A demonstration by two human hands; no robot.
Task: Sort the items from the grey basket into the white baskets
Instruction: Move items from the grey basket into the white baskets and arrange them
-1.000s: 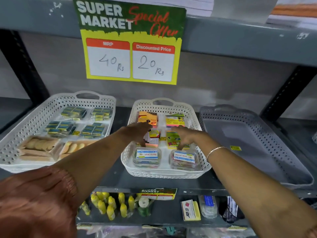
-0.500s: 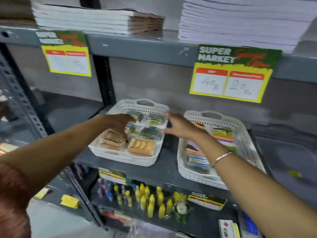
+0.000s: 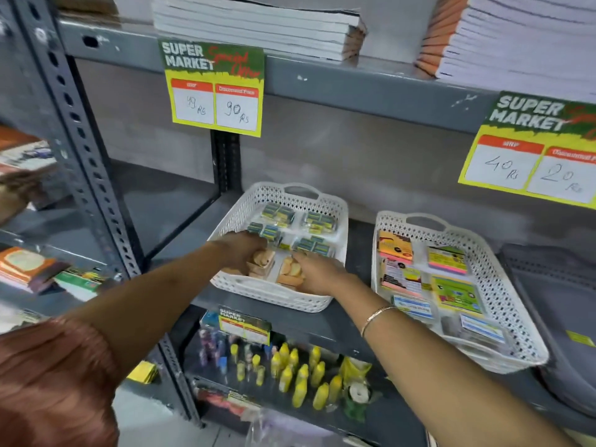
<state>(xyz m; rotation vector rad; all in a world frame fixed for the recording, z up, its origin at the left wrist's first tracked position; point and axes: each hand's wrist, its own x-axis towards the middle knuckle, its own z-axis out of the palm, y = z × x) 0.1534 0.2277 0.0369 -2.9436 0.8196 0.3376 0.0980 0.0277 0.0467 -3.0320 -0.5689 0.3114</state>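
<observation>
The left white basket (image 3: 277, 298) holds several green-and-blue small packs (image 3: 314, 221) at the back and two tan packs in front. My left hand (image 3: 240, 253) is inside it, its fingers curled around the front-left tan pack (image 3: 263, 264). My right hand (image 3: 319, 274) lies on the front-right tan pack (image 3: 288, 272); whether it grips the pack is hidden. The right white basket (image 3: 503, 285) holds colourful sticky-note packs (image 3: 446, 259) and clear boxes. The grey basket (image 3: 554, 301) stands at the far right, partly out of frame, with a yellow sticker inside.
Grey metal shelving with an upright post (image 3: 80, 150) on the left. Yellow price signs (image 3: 214, 91) hang from the upper shelf, which carries stacked notebooks (image 3: 258, 27). The shelf below holds yellow glue bottles (image 3: 300, 372) and small items.
The view swung left. Both hands left the right white basket, crossed to the left white basket, and now rest on the tan packs at its front.
</observation>
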